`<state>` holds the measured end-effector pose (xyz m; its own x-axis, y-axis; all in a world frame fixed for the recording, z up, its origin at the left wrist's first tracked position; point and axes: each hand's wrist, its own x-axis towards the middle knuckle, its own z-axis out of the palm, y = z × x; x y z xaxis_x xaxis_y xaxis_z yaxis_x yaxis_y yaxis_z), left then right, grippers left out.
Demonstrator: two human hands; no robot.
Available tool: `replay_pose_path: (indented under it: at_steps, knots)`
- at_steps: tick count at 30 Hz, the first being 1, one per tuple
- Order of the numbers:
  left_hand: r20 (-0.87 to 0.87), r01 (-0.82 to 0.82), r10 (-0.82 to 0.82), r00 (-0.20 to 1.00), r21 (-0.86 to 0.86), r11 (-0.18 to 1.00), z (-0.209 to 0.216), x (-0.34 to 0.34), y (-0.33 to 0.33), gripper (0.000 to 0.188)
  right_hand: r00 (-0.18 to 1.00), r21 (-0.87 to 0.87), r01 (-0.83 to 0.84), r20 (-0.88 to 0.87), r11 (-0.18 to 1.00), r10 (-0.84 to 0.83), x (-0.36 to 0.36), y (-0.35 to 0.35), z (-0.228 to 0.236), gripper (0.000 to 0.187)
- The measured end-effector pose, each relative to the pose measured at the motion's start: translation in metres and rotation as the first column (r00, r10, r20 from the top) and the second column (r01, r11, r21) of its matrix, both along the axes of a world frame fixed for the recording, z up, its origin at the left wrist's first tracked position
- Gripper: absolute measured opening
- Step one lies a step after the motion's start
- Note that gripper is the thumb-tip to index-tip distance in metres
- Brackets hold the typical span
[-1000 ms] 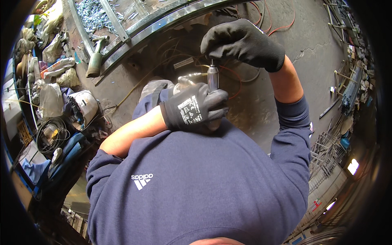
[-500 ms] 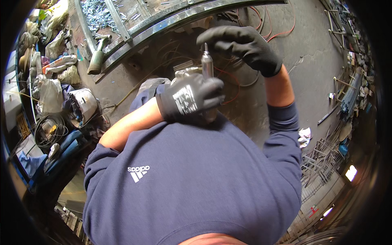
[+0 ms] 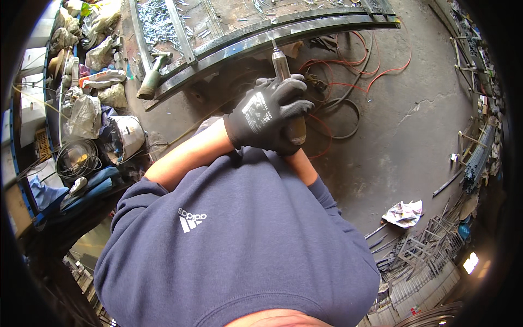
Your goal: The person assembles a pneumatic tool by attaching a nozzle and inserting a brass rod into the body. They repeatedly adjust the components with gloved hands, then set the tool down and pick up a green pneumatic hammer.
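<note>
My left hand (image 3: 256, 114), in a black glove with a pale print, is closed around a metal tool that looks like an air rivet gun (image 3: 281, 65). The tool's thin tip points away from me and overlaps the near rail of a steel frame (image 3: 229, 48); whether it touches cannot be told. Below the left hand shows the tool's rounded lower end (image 3: 297, 132). My right hand (image 3: 280, 146), also gloved in black, is tucked under the left beside that end. Its fingers are hidden behind the left hand.
A second pistol-shaped tool (image 3: 151, 80) rests on the frame's left corner. Small bluish metal pieces (image 3: 154, 24) are heaped inside the frame. Red hoses (image 3: 376, 76) and a dark cable (image 3: 354, 122) lie on the floor. Bags (image 3: 84, 114) crowd the left; metal racks and a crumpled cloth (image 3: 403, 213) lie right.
My right hand has come down from the tool's tip to under my left hand. The rivet gun has tilted and moved toward the frame's rail, and the view has shifted.
</note>
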<state>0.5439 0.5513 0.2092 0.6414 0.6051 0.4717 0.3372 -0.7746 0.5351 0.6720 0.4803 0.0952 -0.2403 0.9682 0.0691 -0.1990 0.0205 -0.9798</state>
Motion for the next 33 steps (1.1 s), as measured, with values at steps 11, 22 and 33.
replay_pose_path:
  at_steps: [11, 22, 33]
  knots:
    - [0.018, -0.015, 0.017, 1.0, -0.076, 0.997, -0.008, -0.001, -0.006, 0.07, 0.99, 0.125, 0.093, -0.119, 0.988, -0.079, -0.007, 0.009, 0.011, 0.072]
    - [-0.042, -0.008, 0.008, 0.999, -0.004, 1.0, 0.003, -0.005, -0.01, 0.071, 0.772, -0.026, 0.093, -0.629, 0.995, -0.089, -0.027, 0.007, 0.023, 0.093]
    - [0.005, -0.016, 0.017, 1.0, -0.091, 0.996, 0.005, 0.0, -0.017, 0.072, 0.873, 0.012, 0.105, -0.48, 0.994, -0.086, -0.01, 0.001, 0.018, 0.093]
